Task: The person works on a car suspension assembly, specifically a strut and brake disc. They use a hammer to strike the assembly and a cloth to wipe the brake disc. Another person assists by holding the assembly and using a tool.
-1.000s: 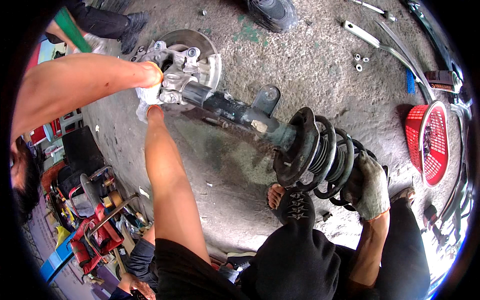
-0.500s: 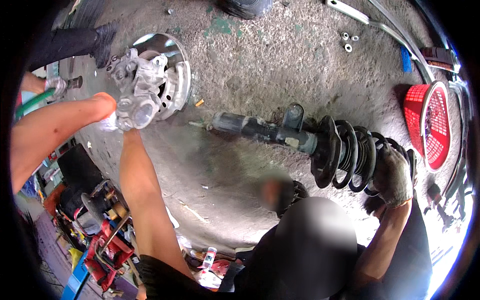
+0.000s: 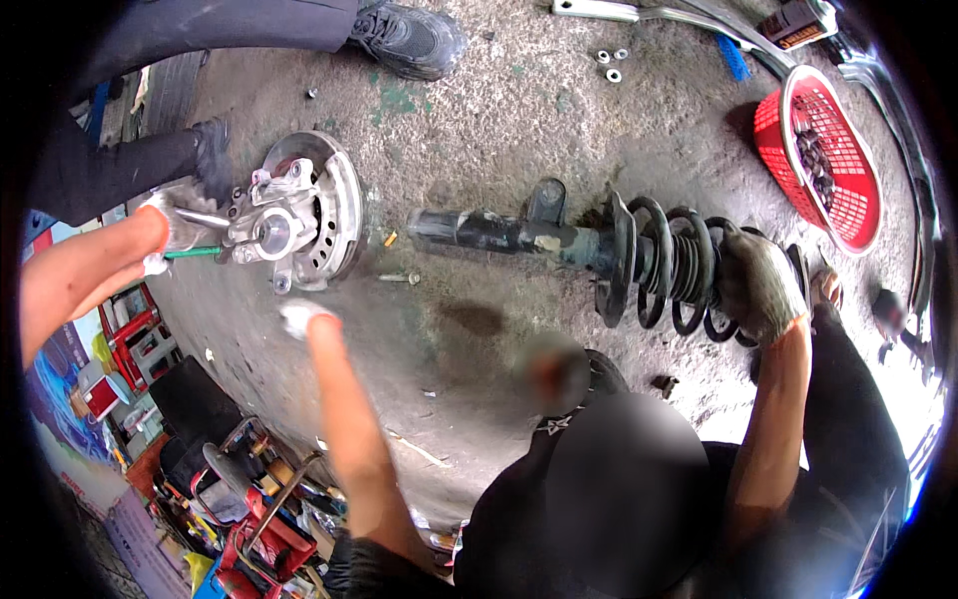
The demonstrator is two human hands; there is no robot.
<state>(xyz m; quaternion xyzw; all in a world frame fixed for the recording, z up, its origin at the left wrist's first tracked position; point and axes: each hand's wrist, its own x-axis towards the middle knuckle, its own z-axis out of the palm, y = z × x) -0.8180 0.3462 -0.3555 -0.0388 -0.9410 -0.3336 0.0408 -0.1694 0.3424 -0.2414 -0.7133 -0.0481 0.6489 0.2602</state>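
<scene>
One second ago the lower end of the suspension strut (image 3: 474, 228) met the clamp of the steering knuckle (image 3: 289, 215); now the two parts stand apart, with a stretch of concrete floor (image 3: 449, 130) between them. The knuckle has also turned, so its round bore faces up toward the camera, and the brake disc (image 3: 299, 145) shows behind it. This seems to mean that the strut is free from the knuckle, and each part can be handled separately.

The person's right hand (image 3: 760, 288), in a grey-white glove, is closed around the coil spring (image 3: 663, 262), close to the strut's right end. The grip looks firm, though the thumb is not clear to see. The strut lies almost level across the middle, its bare tube end pointing left to the knuckle.

The left hand (image 3: 299, 317), also gloved, is just below the knuckle's lower ear. Half a second ago it was partly hidden by the knuckle; now it shows beside it. It is blurred, so one cannot tell how far the fingers are spread or whether they touch the metal.

From the left, a co-worker's gloved hand (image 3: 182, 228) is at the knuckle's side, where a metal bar (image 3: 205, 217) and a green rod (image 3: 195, 253) reach toward it. A bolt (image 3: 399, 279) lies on the floor, below the strut's free end.
</scene>
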